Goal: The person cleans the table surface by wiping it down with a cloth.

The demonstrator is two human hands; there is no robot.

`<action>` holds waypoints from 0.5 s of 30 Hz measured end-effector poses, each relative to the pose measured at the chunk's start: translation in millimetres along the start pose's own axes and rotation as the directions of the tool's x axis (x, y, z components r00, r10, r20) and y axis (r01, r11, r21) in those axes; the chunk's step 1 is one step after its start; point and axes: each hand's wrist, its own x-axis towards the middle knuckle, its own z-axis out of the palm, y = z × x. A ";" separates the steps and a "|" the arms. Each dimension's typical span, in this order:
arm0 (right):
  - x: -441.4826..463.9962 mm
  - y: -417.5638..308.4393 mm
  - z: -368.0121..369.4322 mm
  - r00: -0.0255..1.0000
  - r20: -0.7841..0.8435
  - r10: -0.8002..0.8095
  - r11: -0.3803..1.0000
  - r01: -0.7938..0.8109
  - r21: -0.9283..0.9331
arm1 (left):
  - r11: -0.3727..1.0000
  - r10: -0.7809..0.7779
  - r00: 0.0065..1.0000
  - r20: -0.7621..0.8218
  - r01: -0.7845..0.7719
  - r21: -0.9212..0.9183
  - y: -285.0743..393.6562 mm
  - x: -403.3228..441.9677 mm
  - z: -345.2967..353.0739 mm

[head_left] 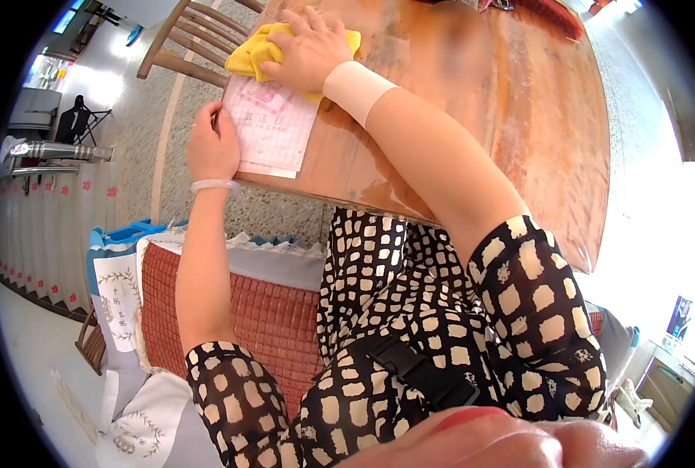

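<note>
My right hand [312,53] presses down on a bunched yellow cloth [251,53] at the far left corner of the wooden table [511,132]. Its fingers are bent over the cloth, and a pale band circles the wrist. Under the cloth's near edge lies a thin pinkish-white exercise book [273,140] with printed characters on its cover. At the table's left edge, touching or just beside the book, is my left hand [213,147]. Its fingers are curled, and whatever they close on, if anything, is hidden. A pale bangle [216,185] sits on that wrist.
A wooden chair [195,39] stands against the table's far left side. Behind me is a seat with a reddish-brown woven mat [277,316]. A red item [550,19] lies at the table's far edge. A patterned curtain [59,234] hangs on the left.
</note>
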 end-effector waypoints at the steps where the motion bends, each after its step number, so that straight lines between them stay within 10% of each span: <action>1: 3.8 2.3 0.2 0.999 0.045 -0.017 1.000 0.016 0.019 | 1.000 0.003 1.000 -0.002 -0.003 0.023 0.7 0.8 0.3; 9: -34.5 20.7 -33.0 0.938 0.088 -0.334 0.940 0.325 0.102 | 0.963 -0.165 0.971 0.170 0.121 0.243 15.7 7.6 -6.0; 15: -58.7 77.2 -69.9 0.971 0.130 -0.201 0.978 0.192 0.080 | 0.972 -0.162 0.970 0.181 0.125 0.201 10.7 9.5 -4.5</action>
